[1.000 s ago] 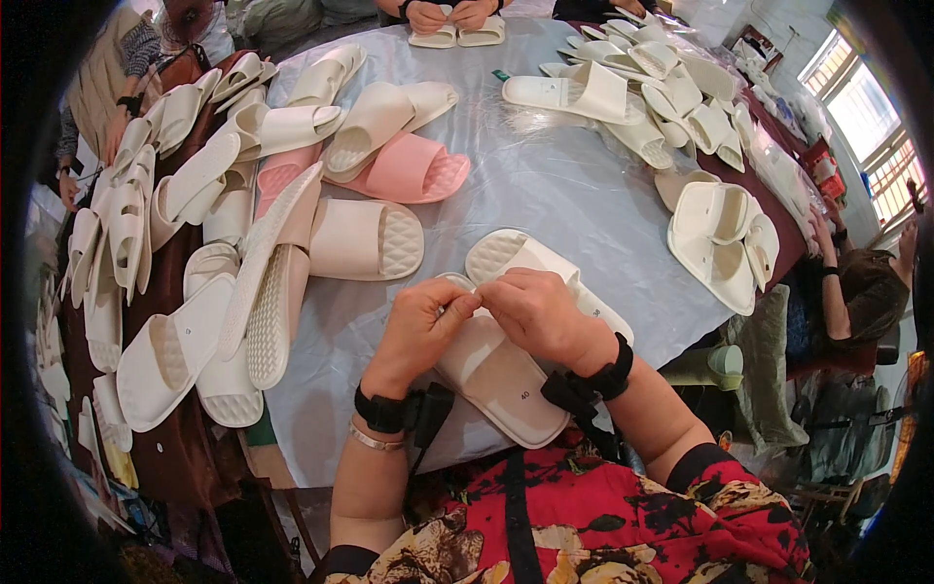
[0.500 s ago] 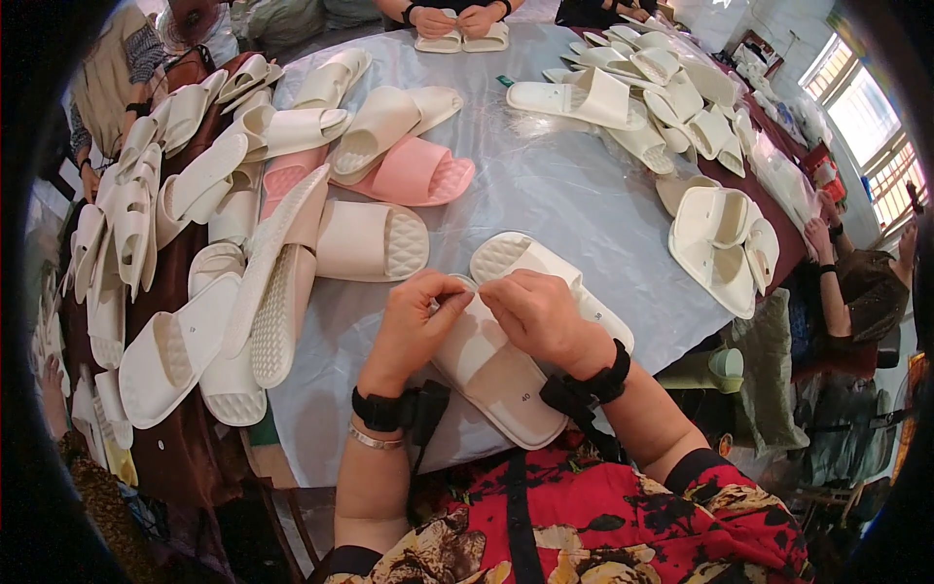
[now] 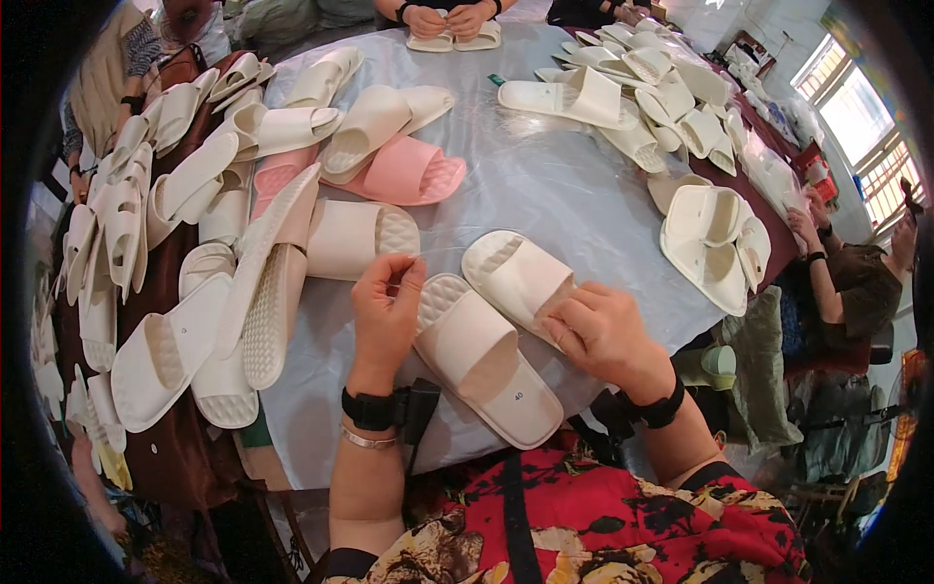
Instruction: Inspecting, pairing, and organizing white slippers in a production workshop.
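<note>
Two cream slide slippers lie side by side before me, toes pointing away. Beside the toe of the left slipper (image 3: 482, 350), my left hand (image 3: 384, 311) is raised in a pinch. A faint thin strand seems to run from its fingertips, too fine to make out. My right hand (image 3: 608, 336) is closed over the heel part of the right slipper (image 3: 520, 277), its curled fingers at the strap's edge. Whatever those fingers hold is hidden. Both wrists wear black bands with dark boxes.
Cream slippers (image 3: 170, 355) and a pink one (image 3: 413, 170) crowd the left of the plastic-covered table (image 3: 545, 185). Another heap of cream slippers (image 3: 671, 92) fills the far right, and a nested pair (image 3: 715, 243) lies nearer. Across the table, a person's hands (image 3: 448, 21) hold slippers.
My hands, pinched together at the left slipper's toe, have drawn apart. The left went slightly left; the right moved right and down over the right slipper.
</note>
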Demonstrator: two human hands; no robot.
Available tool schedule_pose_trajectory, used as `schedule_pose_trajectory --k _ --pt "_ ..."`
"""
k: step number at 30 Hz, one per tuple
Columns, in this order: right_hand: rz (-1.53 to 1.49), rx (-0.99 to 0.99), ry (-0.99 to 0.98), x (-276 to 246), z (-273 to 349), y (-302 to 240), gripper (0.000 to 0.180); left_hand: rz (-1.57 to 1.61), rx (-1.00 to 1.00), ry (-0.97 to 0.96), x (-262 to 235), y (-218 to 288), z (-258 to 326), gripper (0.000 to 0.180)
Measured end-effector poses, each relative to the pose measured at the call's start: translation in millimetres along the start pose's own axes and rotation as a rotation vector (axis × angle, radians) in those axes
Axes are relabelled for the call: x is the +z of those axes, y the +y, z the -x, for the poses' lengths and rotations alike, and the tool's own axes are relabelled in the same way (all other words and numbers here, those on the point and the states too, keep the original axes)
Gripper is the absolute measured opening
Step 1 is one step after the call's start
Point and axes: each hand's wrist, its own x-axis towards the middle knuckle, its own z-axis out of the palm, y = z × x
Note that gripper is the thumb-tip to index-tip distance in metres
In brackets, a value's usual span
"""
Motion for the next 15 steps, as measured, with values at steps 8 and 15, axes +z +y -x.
schedule_pose_trajectory --k 8,15 --pt "0.158 0.177 -0.14 -2.6 31.4 14.5 0.013 0.027 0.11 0.122 0.6 4.1 -1.4 0.011" --pt "0.099 0.107 -0.163 13.3 33.0 9.0 0.016 0.092 0.111 0.133 0.8 3.0 -1.5 0.01"
